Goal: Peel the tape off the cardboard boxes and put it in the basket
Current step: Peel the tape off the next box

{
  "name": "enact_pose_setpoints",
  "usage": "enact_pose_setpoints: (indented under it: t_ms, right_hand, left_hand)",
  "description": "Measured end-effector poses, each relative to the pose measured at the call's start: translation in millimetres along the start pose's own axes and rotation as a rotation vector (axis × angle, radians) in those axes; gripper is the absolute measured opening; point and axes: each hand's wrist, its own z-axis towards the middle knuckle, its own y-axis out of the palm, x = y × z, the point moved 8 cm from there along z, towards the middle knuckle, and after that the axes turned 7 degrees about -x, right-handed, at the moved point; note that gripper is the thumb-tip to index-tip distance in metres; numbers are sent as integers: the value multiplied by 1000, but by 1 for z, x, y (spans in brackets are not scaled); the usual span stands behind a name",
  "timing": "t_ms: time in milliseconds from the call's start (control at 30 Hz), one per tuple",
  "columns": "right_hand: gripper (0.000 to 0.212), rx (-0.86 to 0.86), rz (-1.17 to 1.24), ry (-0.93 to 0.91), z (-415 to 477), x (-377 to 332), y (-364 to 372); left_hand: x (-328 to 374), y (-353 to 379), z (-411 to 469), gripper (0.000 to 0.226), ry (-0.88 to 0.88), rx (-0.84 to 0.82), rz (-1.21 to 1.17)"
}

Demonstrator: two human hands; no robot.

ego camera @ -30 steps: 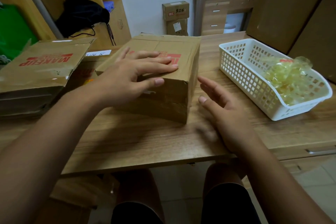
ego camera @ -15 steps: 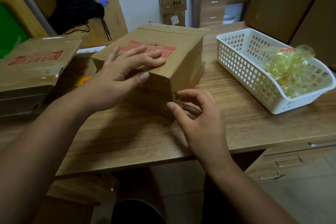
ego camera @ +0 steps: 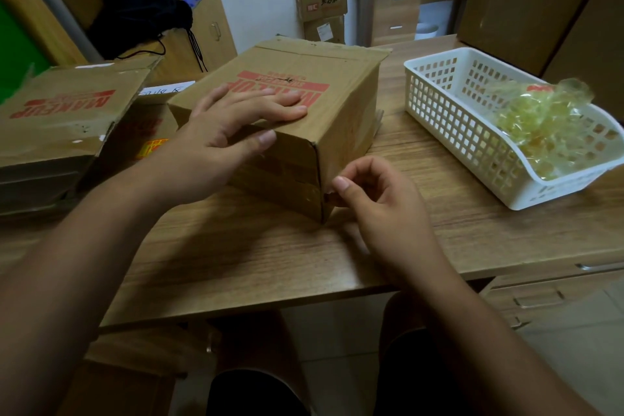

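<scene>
With your left hand (ego camera: 229, 132) spread flat atop the brown cardboard box (ego camera: 341, 105) mid-way along the wooden desk (ego camera: 236, 263), work your curled right hand (ego camera: 378, 203) under the clear tape (ego camera: 304, 192) at its near corner (caught or not, I cannot tell), peeling slowly toward the white plastic basket (ego camera: 445, 118) at the right edge.

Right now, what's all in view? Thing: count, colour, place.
cardboard box: 1, brown with red print, table centre, under the hands
second cardboard box: 1, brown with red print, table left
basket: 1, white, table right
tape wad: 1, yellowish clear, in the basket
table: 1, wood grain, foreground
small boxes: 2, brown, stacked by the far wall
drawer desk: 1, wood, far wall
black bag: 1, black, left shelf
left hand: 1, flat on the box top
right hand: 1, fingers curled at the box's near lower corner; whether it pinches tape is too small to tell
</scene>
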Motion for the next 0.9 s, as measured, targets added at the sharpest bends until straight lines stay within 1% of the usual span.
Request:
enact_pose_setpoints:
  t_ms: [100,167,300,367,500,533,567,633,667,733,767,833,900]
  right_hand:
    - [4,0,63,54,1,6,1]
    - [10,3,115,90,2,12,3]
    - [18,-5,389,184,0,21,10]
    - [17,-8,493,232,-1,24,12]
    - [10,-52,556,241,-3,19,14]
    - [9,-67,555,228,-3,17,15]
    - [14,-83,521,205,-3,15,14]
    - [26,-117,372,128,-1,8,12]
    - [24,-125,289,92,0,5,11]
    - [10,-111,108,38,5,-1,7]
    - [9,-102,33,22,7,-2,4]
    - [17,-107,-2,23,10,0,3]
    - [19,-123,48,67,9,6,3]
  left_hand:
    - [0,-1,0,41,4,11,3]
    - [1,-1,-1,41,12,19,7]
    - [1,-2,-1,40,22,30,16]
    - [1,-2,0,40,23,32,13]
    - [2,-2,-1,39,26,47,28]
    - [2,-2,-1,39,25,49,34]
    - [2,-1,-1,38,25,48,41]
    - [3,0,-1,37,31,48,58]
    - [4,1,0,37,36,54,63]
    - [5,1,0,41,36,75,67]
    - [5,1,1,42,33,89,71]
    - [5,1,2,42,33,114,76]
    - [5,1,3,38,42,129,77]
